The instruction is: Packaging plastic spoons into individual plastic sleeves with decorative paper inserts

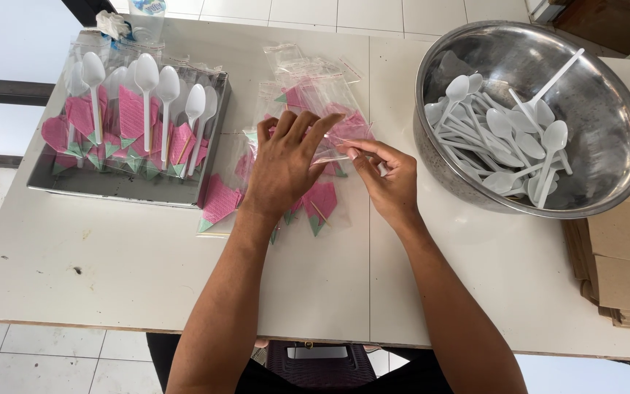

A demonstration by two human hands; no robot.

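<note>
Steel bowl [607, 109] of white plastic spoons [508, 135] at right; flattened cardboard [625, 255] beside it; crumpled tissue [111, 23] far left

The left hand [282, 164] lies flat on clear bags [315, 95] holding pink napkins [320, 198]; the right hand [390, 179] pinches one bag's edge. A tray [122, 191] of packed spoons [146, 91] stands left, a steel bowl [607, 109] of white spoons right, cardboard [625, 263] beside it.
</note>
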